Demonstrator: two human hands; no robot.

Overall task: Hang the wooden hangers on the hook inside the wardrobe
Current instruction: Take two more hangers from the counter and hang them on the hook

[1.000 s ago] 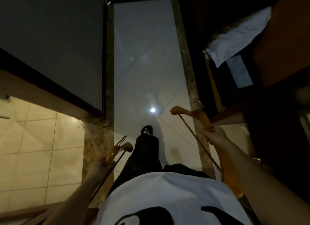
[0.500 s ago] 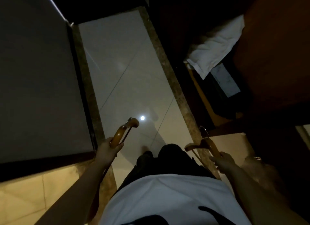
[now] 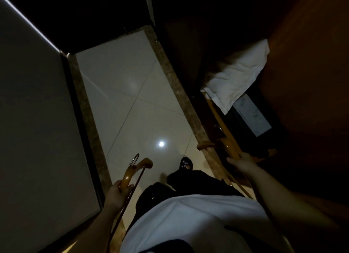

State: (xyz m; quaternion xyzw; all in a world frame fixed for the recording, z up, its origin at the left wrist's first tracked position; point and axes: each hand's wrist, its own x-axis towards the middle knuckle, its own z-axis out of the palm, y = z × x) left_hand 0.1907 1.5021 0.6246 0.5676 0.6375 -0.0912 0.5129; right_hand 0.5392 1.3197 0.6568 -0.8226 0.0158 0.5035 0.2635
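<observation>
1. Made out no readable writing. Noted only faint grey marks on a pale sheet [image 3: 252, 117] in the dark recess at the right, too blurred to read. Saw a small pale mark on the black shoe [image 3: 186, 163], equally illegible, and a dark printed shape on the white shirt [image 3: 188, 220], cut off by the lower edge.
2. Looked down on glossy pale floor tiles [image 3: 132, 101] with thin diagonal joints, edged on both sides by a mottled brown stone border [image 3: 181, 94]. Caught one round spot of reflected light [image 3: 161, 143] on the tiles just ahead of the shoe.
3. Registered a flat matte grey panel [image 3: 37, 120] along the left and a smooth brown wooden panel [image 3: 302, 82] at the far right. Picked out a soft, creased white pillow [image 3: 239, 77] between them, lying partly over the sheet.
4. Gripped the left hanger [image 3: 130, 174] with the left hand [image 3: 118, 195], fingers and thumb curled round its curved, varnished wooden shoulder. Held it low beside the left hip, over the stone border, with its rounded tip and metal hook [image 3: 134, 159] pointing forward and its thin bar slanting back past the wrist.
5. Held the right hanger [image 3: 231, 150] in the right hand [image 3: 243, 163], closed over the wooden body near the middle, though too dim there to tell how the fingers lay. Kept it out to the right, over the far border at the mouth of the recess, well apart from the left hanger.
</observation>
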